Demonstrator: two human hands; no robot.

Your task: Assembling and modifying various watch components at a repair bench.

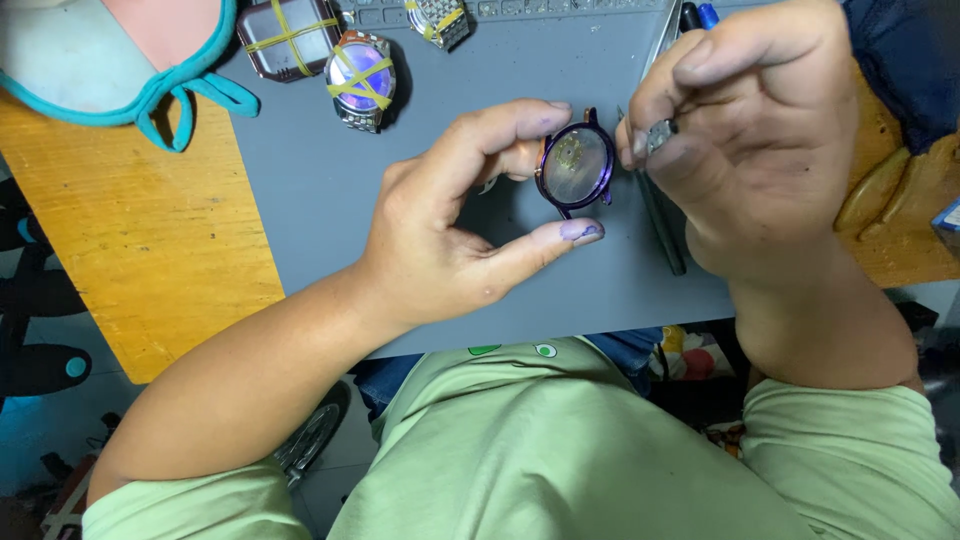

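Left hand pinching purple watch case, right hand pinching small metal part, grey mat

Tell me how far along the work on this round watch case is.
Done: the purple watch case has no strap on it. In hand: the left hand pinches the case by its rim; the right hand pinches a small metal part beside it. Left: three banded watches wait on the grey mat.

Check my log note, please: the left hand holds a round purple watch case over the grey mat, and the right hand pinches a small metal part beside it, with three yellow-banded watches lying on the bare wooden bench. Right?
Not quite. The head view shows the yellow-banded watches lying on the grey mat, not on bare wood. The rest stands: left hand holds the purple watch case, right hand pinches a small metal part.
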